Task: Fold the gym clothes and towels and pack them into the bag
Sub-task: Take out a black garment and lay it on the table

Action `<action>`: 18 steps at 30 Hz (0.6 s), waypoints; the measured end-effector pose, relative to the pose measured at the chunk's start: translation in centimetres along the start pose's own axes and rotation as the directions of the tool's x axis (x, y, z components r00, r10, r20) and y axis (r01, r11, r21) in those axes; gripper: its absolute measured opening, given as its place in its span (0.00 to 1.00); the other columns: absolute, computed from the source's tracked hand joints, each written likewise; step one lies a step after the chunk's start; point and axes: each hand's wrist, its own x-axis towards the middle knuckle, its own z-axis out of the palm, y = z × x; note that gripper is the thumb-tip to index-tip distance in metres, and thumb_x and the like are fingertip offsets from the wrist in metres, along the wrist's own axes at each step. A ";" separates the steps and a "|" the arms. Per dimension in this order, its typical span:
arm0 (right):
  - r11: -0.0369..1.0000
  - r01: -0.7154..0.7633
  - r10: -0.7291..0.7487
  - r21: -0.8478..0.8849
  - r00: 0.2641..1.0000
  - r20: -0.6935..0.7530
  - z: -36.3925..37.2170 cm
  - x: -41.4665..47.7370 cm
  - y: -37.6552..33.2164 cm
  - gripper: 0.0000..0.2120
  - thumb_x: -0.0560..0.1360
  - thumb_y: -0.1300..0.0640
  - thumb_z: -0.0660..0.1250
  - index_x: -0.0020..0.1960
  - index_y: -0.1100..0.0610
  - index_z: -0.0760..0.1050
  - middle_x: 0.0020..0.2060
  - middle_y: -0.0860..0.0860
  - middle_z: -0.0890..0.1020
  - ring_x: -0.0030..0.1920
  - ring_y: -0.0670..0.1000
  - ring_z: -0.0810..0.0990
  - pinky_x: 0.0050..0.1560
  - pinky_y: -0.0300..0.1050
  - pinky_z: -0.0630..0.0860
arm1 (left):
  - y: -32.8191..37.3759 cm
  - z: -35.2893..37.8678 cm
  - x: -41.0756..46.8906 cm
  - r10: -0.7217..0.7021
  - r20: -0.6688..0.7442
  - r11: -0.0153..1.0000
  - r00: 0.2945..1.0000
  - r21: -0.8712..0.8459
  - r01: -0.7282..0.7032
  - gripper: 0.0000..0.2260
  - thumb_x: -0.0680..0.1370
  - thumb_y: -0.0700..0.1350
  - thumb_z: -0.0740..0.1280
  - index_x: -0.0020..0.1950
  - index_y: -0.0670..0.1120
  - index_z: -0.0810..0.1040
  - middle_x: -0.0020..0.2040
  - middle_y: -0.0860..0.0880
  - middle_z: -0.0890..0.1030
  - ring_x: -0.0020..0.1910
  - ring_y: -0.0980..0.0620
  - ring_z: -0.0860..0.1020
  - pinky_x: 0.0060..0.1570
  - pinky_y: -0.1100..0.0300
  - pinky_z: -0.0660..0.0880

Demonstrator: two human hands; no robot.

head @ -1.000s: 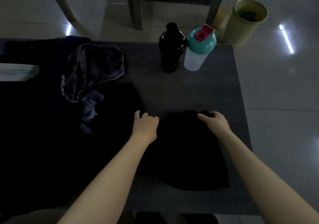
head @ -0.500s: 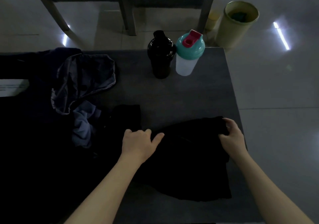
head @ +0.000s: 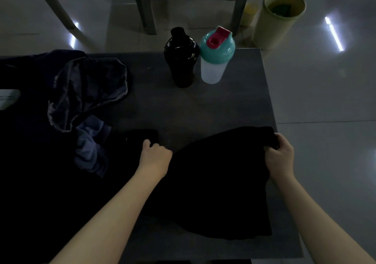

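bare table [head: 166, 109] mid-centre, black bottle [head: 181, 58] and shaker [head: 216, 58] behind, clothes heap [head: 87, 93] left

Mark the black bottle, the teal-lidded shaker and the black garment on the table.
black bottle [head: 181, 60]: head view, middle of its body.
teal-lidded shaker [head: 213, 71]: head view, on its clear body.
black garment [head: 215, 186]: head view, centre of the cloth.
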 end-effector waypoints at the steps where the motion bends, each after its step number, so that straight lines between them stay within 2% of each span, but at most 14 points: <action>1: 1.000 0.011 -0.011 0.015 1.000 -0.010 -0.1 0.3 0.0 0.15 0.70 0.75 0.61 0.44 0.56 0.76 0.33 0.46 0.76 0.34 0.38 0.73 0.38 0.35 0.70 | -0.1 -0.3 0.0 -0.024 -0.028 0.999 0.999 -0.045 0.023 0.10 0.76 0.41 0.61 0.56 0.49 0.74 0.55 0.49 0.78 0.57 0.48 0.73 0.63 0.48 0.60; 3: 0.999 0.015 -0.014 0.044 0.999 -0.038 -0.5 0.8 0.1 0.17 0.70 0.74 0.61 0.40 0.51 0.74 0.33 0.46 0.75 0.33 0.38 0.72 0.38 0.36 0.69 | -0.7 -1.0 -0.2 -0.144 -0.201 0.969 0.969 -0.227 0.097 0.08 0.75 0.44 0.62 0.54 0.48 0.74 0.53 0.48 0.78 0.56 0.47 0.73 0.56 0.51 0.64; 5: 0.998 0.001 0.003 0.060 0.998 -0.066 -0.9 1.4 0.0 0.18 0.70 0.72 0.60 0.38 0.49 0.72 0.33 0.47 0.75 0.34 0.41 0.71 0.39 0.42 0.68 | -1.2 -1.5 -0.5 -0.303 -0.460 0.908 0.834 -0.405 0.106 0.08 0.73 0.45 0.66 0.50 0.44 0.74 0.48 0.46 0.77 0.51 0.44 0.74 0.52 0.50 0.67; 6: 0.998 -0.002 0.007 0.060 0.997 -0.074 -0.9 1.7 -0.3 0.17 0.71 0.72 0.60 0.38 0.50 0.73 0.34 0.48 0.75 0.35 0.42 0.72 0.40 0.44 0.68 | -1.5 -1.6 -0.5 -0.349 -0.560 0.888 0.751 -0.454 0.074 0.08 0.71 0.43 0.69 0.47 0.42 0.74 0.45 0.45 0.77 0.49 0.42 0.75 0.51 0.49 0.67; 7: 0.999 -0.005 0.009 0.041 0.997 -0.079 -0.9 1.8 -0.6 0.15 0.71 0.71 0.59 0.41 0.52 0.74 0.35 0.49 0.76 0.37 0.45 0.73 0.42 0.45 0.68 | -1.7 -1.6 -0.3 -0.363 -0.616 0.881 0.699 -0.471 0.042 0.09 0.70 0.42 0.70 0.46 0.42 0.74 0.44 0.44 0.77 0.48 0.42 0.75 0.52 0.48 0.67; 8: 1.000 -0.007 0.007 -0.002 0.997 -0.076 -0.8 2.0 -0.9 0.14 0.72 0.71 0.59 0.46 0.55 0.76 0.38 0.50 0.77 0.40 0.48 0.74 0.44 0.44 0.68 | -2.0 -1.7 -0.1 -0.343 -0.589 0.879 0.731 -0.476 0.029 0.09 0.71 0.44 0.69 0.48 0.42 0.74 0.45 0.44 0.77 0.50 0.42 0.75 0.56 0.48 0.66; 9: 0.997 -0.021 0.016 -0.077 0.998 -0.063 -0.5 2.2 -1.2 0.13 0.73 0.69 0.60 0.53 0.58 0.75 0.43 0.52 0.77 0.44 0.51 0.75 0.46 0.43 0.67 | -2.1 -1.8 0.3 -0.313 -0.501 0.872 0.807 -0.487 0.036 0.11 0.74 0.47 0.67 0.52 0.43 0.73 0.49 0.45 0.78 0.54 0.43 0.75 0.60 0.49 0.64; 11: 0.972 -0.068 0.067 -0.224 0.998 -0.014 0.0 2.7 -1.3 0.19 0.75 0.64 0.63 0.65 0.61 0.69 0.53 0.54 0.77 0.54 0.53 0.75 0.53 0.44 0.69 | -2.2 -1.8 1.4 -0.255 -0.240 0.858 0.937 -0.502 0.105 0.19 0.80 0.57 0.56 0.62 0.46 0.71 0.58 0.46 0.77 0.61 0.47 0.72 0.65 0.50 0.60; 13: 0.933 -0.079 0.105 -0.352 0.993 0.057 0.7 2.8 -0.9 0.28 0.74 0.60 0.66 0.71 0.62 0.62 0.62 0.59 0.74 0.63 0.59 0.72 0.62 0.53 0.70 | -2.3 -1.7 2.4 -0.250 -0.109 0.830 0.962 -0.536 0.155 0.22 0.81 0.60 0.49 0.64 0.47 0.71 0.60 0.46 0.77 0.61 0.47 0.72 0.64 0.48 0.61; 16: 0.827 -0.039 0.107 -0.561 0.990 0.088 1.7 2.2 -0.6 0.34 0.74 0.58 0.65 0.75 0.60 0.53 0.66 0.63 0.68 0.65 0.64 0.68 0.63 0.59 0.68 | -2.8 -1.5 3.8 -0.149 -0.134 0.920 0.980 -0.381 0.088 0.14 0.79 0.55 0.58 0.60 0.50 0.72 0.57 0.49 0.77 0.58 0.47 0.72 0.58 0.50 0.64; 18: 0.799 -0.003 0.076 -0.601 0.992 0.096 2.1 1.6 -0.6 0.35 0.74 0.61 0.63 0.76 0.57 0.50 0.65 0.63 0.67 0.63 0.64 0.68 0.59 0.58 0.68 | -3.2 -2.0 4.4 -0.115 -0.111 0.909 0.987 -0.413 0.059 0.10 0.76 0.49 0.63 0.57 0.50 0.74 0.55 0.50 0.76 0.57 0.47 0.72 0.53 0.52 0.65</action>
